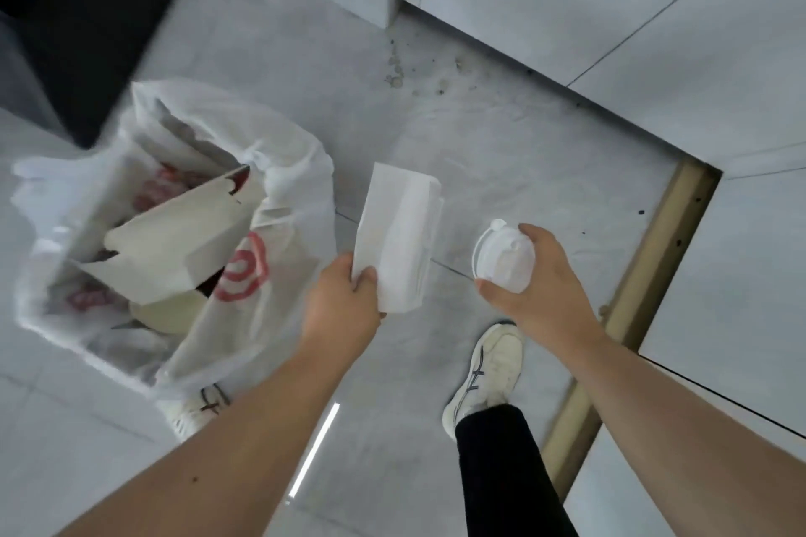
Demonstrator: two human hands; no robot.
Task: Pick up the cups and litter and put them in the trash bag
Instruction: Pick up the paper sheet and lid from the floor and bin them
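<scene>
**Both hands loaded, bag to the left**

The left hand clasps a paper bag; the right hand clasps a lidded cup. Next, I'd say: swing both over the open trash bag on the floor and let go.

The translucent white plastic trash bag gapes open, though tilted beige cardboard pieces (stacked loosely) crowd its mouth.

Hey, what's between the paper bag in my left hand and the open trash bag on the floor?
Nothing: in the head view, only bare grey floor tile shows between the white paper bag and the trash bag.
</scene>
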